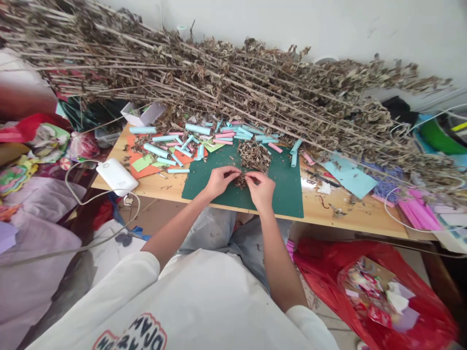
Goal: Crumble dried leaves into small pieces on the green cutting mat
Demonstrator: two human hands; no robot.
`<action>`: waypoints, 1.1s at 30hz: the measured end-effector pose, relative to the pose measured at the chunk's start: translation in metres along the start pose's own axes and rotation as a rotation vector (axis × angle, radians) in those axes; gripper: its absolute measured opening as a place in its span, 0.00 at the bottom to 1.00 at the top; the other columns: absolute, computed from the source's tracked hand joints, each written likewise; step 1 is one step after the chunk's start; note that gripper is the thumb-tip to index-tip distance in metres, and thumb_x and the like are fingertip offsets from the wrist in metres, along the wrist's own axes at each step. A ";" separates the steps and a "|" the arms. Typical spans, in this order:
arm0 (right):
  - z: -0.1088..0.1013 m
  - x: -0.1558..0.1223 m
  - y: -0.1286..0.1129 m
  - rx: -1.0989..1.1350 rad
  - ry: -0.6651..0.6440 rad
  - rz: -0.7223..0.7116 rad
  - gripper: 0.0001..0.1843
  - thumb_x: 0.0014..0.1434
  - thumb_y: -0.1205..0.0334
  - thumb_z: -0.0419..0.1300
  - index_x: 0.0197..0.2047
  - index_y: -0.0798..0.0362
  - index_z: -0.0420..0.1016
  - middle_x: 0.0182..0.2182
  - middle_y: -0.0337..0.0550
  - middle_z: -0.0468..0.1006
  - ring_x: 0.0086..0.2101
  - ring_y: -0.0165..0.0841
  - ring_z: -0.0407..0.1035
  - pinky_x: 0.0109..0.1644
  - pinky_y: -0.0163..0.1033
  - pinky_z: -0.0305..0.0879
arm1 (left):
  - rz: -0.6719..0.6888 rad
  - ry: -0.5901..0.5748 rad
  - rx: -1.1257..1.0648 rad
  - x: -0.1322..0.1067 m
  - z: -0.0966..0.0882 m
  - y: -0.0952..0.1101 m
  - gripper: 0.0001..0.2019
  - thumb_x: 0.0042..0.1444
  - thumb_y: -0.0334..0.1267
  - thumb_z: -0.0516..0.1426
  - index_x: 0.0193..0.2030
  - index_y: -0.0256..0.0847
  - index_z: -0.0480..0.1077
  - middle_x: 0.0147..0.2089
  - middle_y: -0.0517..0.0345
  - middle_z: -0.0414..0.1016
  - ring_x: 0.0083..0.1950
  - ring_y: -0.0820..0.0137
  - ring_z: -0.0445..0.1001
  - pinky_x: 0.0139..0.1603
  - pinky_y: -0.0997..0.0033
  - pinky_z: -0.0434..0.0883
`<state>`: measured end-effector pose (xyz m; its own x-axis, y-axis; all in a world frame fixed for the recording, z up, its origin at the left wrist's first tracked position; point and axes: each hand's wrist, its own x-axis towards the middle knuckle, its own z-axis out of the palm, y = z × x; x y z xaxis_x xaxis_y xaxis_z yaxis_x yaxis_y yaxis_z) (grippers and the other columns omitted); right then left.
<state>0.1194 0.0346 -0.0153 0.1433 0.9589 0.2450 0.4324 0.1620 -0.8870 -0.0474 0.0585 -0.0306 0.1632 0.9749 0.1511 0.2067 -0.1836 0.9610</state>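
My left hand (pixel 221 181) and my right hand (pixel 261 189) meet over a dark green mat (pixel 284 194), fingertips pinched close together. Between and just under the fingertips are brown dried leaf bits (pixel 241 182); both hands appear to pinch some of them. Right beyond my fingers lies a loose heap of crumbled dried leaves (pixel 254 156) on the mat. Behind and to the left, rolled blue paper tubes (pixel 156 150) and thinner pink paper tubes (pixel 223 141) are scattered among orange and green paper sheets (pixel 144 163).
Long bundles of dried leafy stalks (pixel 219 78) cover the table's back. A white power bank (pixel 117 176) with a cable sits on the left table edge. On the right are a light blue sheet (pixel 350 176), pink rolls (pixel 418 211) and a red trash bag (pixel 324 265) below.
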 end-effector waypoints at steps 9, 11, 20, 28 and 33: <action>-0.001 -0.004 0.015 -0.091 0.086 -0.043 0.13 0.60 0.59 0.54 0.39 0.52 0.80 0.37 0.47 0.81 0.37 0.36 0.75 0.40 0.40 0.72 | 0.072 0.095 0.069 -0.003 0.004 0.000 0.10 0.59 0.42 0.58 0.42 0.40 0.77 0.42 0.52 0.80 0.42 0.67 0.77 0.46 0.67 0.72; 0.001 -0.006 0.016 -0.121 0.156 -0.081 0.14 0.61 0.59 0.53 0.40 0.52 0.79 0.39 0.48 0.80 0.39 0.36 0.74 0.41 0.40 0.72 | 0.050 0.104 0.024 -0.003 0.005 -0.001 0.11 0.59 0.42 0.58 0.43 0.39 0.77 0.43 0.51 0.80 0.42 0.67 0.77 0.46 0.67 0.72; 0.002 -0.010 0.014 -0.220 0.027 -0.232 0.15 0.63 0.58 0.51 0.45 0.49 0.78 0.43 0.49 0.79 0.47 0.41 0.70 0.56 0.51 0.66 | -0.015 0.099 0.022 -0.004 0.005 -0.001 0.11 0.59 0.44 0.58 0.40 0.39 0.75 0.38 0.55 0.78 0.37 0.70 0.74 0.41 0.70 0.71; 0.002 -0.010 0.013 -0.233 0.064 -0.230 0.14 0.63 0.58 0.52 0.43 0.49 0.78 0.42 0.48 0.80 0.46 0.41 0.71 0.55 0.50 0.67 | 0.009 0.078 0.004 -0.003 0.005 -0.002 0.09 0.58 0.41 0.58 0.39 0.39 0.76 0.39 0.55 0.79 0.39 0.69 0.75 0.43 0.69 0.71; 0.002 -0.009 0.012 -0.209 0.034 -0.215 0.14 0.63 0.59 0.51 0.42 0.49 0.78 0.42 0.47 0.81 0.46 0.40 0.72 0.55 0.50 0.67 | -0.021 0.073 0.022 -0.005 0.004 0.000 0.10 0.58 0.41 0.58 0.40 0.39 0.76 0.40 0.53 0.80 0.38 0.69 0.76 0.43 0.69 0.73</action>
<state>0.1216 0.0281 -0.0286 0.0565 0.8989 0.4345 0.6293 0.3058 -0.7145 -0.0443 0.0534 -0.0328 0.0884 0.9850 0.1482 0.2309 -0.1650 0.9589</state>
